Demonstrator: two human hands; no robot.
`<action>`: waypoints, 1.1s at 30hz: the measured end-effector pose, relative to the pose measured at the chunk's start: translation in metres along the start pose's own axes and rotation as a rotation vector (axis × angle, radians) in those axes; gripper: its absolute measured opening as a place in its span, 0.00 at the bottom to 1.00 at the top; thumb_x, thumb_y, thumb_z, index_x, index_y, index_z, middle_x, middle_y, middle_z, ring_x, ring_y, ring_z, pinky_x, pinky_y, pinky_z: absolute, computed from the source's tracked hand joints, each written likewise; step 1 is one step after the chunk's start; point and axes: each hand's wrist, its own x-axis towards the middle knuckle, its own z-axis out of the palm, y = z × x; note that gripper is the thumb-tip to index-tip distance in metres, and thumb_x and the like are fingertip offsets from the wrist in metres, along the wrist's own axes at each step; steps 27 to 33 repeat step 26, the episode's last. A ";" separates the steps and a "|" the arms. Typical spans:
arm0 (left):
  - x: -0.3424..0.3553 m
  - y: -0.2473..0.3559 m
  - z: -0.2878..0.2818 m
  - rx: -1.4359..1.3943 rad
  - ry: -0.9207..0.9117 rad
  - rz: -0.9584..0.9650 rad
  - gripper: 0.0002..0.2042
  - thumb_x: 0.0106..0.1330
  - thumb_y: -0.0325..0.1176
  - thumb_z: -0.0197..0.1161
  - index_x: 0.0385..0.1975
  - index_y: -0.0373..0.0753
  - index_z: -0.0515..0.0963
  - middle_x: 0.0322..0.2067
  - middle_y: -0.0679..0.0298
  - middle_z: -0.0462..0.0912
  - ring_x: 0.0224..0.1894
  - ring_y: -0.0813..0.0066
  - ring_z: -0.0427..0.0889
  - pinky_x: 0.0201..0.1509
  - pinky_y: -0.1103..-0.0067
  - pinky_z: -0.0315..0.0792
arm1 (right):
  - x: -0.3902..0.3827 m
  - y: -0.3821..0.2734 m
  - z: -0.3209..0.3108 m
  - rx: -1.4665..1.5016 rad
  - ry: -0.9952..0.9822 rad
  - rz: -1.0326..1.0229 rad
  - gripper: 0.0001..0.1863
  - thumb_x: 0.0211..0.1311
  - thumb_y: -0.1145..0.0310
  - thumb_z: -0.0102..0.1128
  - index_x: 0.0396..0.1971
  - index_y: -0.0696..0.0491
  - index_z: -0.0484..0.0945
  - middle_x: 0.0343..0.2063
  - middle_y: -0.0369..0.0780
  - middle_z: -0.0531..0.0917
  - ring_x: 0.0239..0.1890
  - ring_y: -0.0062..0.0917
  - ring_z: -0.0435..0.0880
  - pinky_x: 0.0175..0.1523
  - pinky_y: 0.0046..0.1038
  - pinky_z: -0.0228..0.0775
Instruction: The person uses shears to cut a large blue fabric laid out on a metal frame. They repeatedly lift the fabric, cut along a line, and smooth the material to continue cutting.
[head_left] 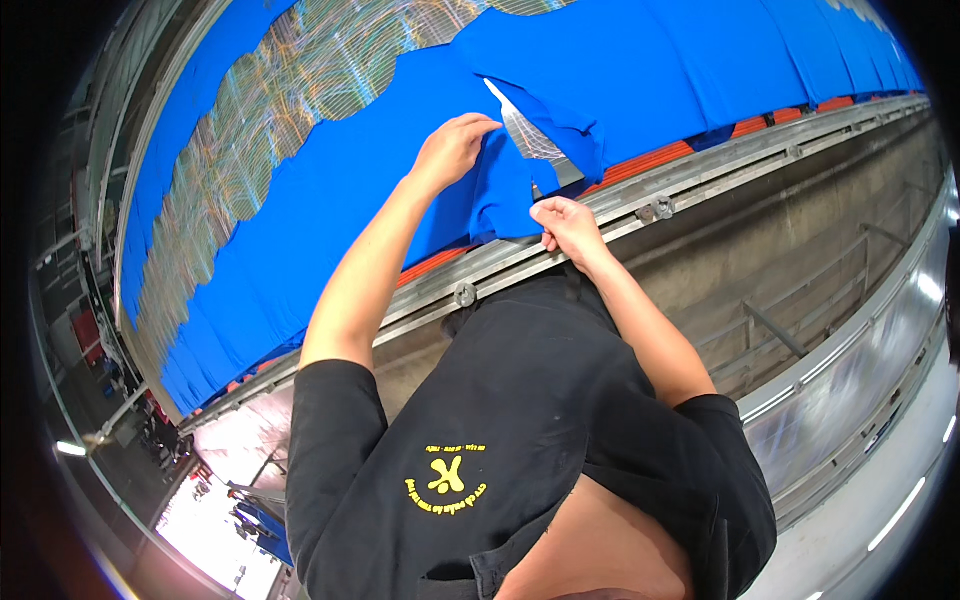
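Note:
Bright blue fabric [620,80] lies spread along a long table, with wrinkles and loose folds in front of me. My left hand [452,152] is closed in a pinch on the fabric, beside a narrow pointed gap. Nearer the table edge, my right hand [572,230] pinches the lower corner of a blue flap [508,200] between thumb and fingers. Through the gap, a pale sheet [528,135] with fine lines shows between the fabric edges. On the gap's right side, the cloth is bunched into a fold.
A metal rail [640,200] with round fittings runs along the table's near edge, with red strips [650,165] showing above it. Beyond the near fabric, a glossy striped surface [260,130] has wavy blue borders. Railings [775,325] stand at the right.

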 end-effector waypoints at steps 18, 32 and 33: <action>0.113 -0.003 0.006 0.163 -0.827 0.111 0.14 0.60 0.41 0.68 0.43 0.44 0.89 0.43 0.56 0.91 0.48 0.52 0.89 0.51 0.58 0.82 | 0.007 -0.016 -0.013 -0.532 0.312 -0.417 0.23 0.71 0.51 0.71 0.56 0.51 0.88 0.33 0.42 0.88 0.38 0.29 0.88 0.48 0.33 0.80; 0.113 -0.014 0.008 0.177 -0.849 0.261 0.18 0.58 0.41 0.71 0.48 0.45 0.90 0.50 0.57 0.90 0.54 0.54 0.88 0.56 0.60 0.82 | 0.030 0.005 -0.019 -0.261 0.221 -0.087 0.16 0.70 0.58 0.73 0.49 0.53 0.90 0.61 0.45 0.83 0.39 0.35 0.91 0.54 0.47 0.86; 0.113 -0.014 0.008 0.177 -0.849 0.261 0.18 0.58 0.41 0.71 0.48 0.45 0.90 0.50 0.57 0.90 0.54 0.54 0.88 0.56 0.60 0.82 | 0.030 0.005 -0.019 -0.261 0.221 -0.087 0.16 0.70 0.58 0.73 0.49 0.53 0.90 0.61 0.45 0.83 0.39 0.35 0.91 0.54 0.47 0.86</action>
